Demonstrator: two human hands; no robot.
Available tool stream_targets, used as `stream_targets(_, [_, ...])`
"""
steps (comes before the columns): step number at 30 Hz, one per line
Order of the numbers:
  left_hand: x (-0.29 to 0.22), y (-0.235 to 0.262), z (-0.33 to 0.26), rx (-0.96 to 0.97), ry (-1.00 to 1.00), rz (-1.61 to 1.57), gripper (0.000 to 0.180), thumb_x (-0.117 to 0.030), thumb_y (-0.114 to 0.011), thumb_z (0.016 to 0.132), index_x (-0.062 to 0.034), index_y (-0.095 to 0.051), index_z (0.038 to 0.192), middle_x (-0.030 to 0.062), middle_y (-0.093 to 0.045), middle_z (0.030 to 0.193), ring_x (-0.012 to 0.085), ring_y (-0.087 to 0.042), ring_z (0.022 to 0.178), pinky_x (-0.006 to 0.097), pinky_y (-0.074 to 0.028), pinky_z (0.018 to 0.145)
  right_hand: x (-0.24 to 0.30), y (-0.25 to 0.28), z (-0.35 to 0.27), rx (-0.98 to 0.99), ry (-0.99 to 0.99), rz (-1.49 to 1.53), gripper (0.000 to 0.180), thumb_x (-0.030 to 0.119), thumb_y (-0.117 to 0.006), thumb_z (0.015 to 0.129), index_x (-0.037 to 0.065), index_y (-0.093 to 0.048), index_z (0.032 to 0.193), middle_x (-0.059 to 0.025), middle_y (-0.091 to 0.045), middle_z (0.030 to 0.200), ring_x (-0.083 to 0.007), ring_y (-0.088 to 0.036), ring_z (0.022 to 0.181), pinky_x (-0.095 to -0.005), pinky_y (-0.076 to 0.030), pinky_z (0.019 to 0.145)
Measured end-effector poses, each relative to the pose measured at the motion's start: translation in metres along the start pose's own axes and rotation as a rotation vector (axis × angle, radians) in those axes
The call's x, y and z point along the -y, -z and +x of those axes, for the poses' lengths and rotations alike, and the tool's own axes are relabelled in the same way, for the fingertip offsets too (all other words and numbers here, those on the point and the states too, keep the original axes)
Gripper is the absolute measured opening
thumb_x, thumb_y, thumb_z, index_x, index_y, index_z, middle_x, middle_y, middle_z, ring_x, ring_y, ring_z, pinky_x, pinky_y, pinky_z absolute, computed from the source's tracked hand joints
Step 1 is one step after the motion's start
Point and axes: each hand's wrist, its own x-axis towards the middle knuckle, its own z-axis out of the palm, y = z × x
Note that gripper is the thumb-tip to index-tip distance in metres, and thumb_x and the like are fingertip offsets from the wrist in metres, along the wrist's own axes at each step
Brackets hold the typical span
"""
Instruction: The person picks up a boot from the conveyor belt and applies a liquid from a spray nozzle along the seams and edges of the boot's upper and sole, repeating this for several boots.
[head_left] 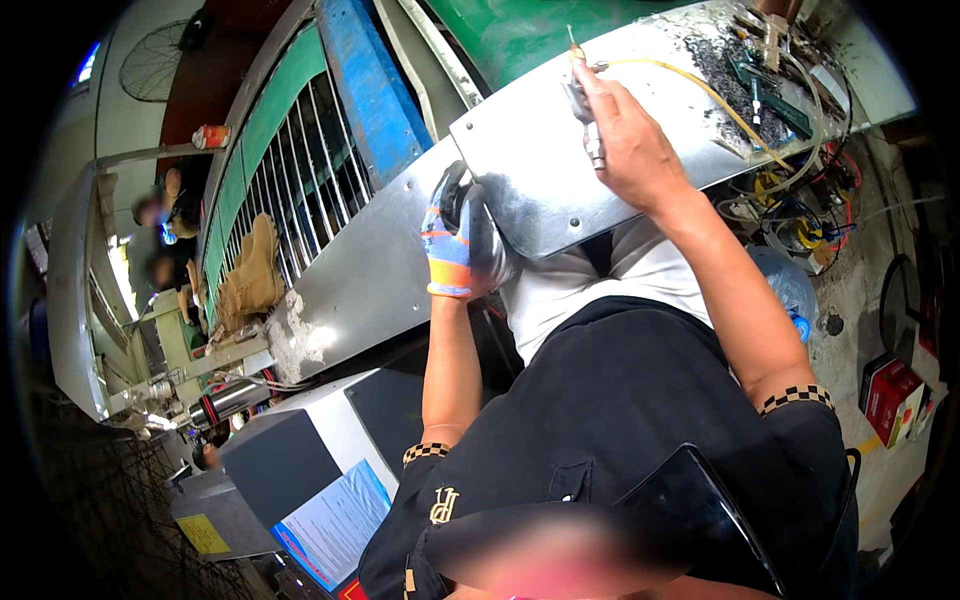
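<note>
Metal bench (540, 170), cluttered R end; gloved L hand (449, 250) grips blk glossy item (458, 182) nr bench edge; bare R hand (637, 145) clasps silver tool (578, 103) above benchtop, yellowish hose (688, 84) alongside.

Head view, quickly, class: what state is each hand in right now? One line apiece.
Left hand: closed, holding a dark object, its kind unclear.
Right hand: closed, holding a metal tool.

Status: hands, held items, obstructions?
Left hand gloved, holding what looks like a glossy black piece. Right hand bare, gripping metal tool above bench. Possible snag: yellow hose beside right hand.
</note>
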Motion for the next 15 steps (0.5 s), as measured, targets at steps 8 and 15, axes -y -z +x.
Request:
stream_targets(8, [-0.052,-0.024,0.027,0.204,-0.097,-0.464,0.053,-0.033,-0.047,0.102,0.0053,-0.044,0.137,0.0158,-0.055,0.133,0.0251,-0.052,0.123,0.04,-0.039,0.107,0.04,-0.023,-0.009,-0.078,0.37,0.222,0.076,0.0,-0.065,0.074,0.002,-0.037,0.144,-0.0188,-0.057,0.114,-0.0361,-0.058,0.098,-0.0401,-0.049,0.088])
stream_targets(15, [-0.074,-0.029,0.04,0.3,-0.18,-0.129,0.032,-0.027,-0.049,0.1,0.0011,-0.063,0.107,0.0127,-0.067,0.101,0.0211,-0.063,0.092,0.033,-0.05,0.081,0.044,-0.024,-0.028,-0.14,0.419,0.251,0.06,0.011,-0.07,0.078,0.014,-0.052,0.135,-0.0137,-0.064,0.108,-0.0313,-0.064,0.093,-0.0381,-0.054,0.078])
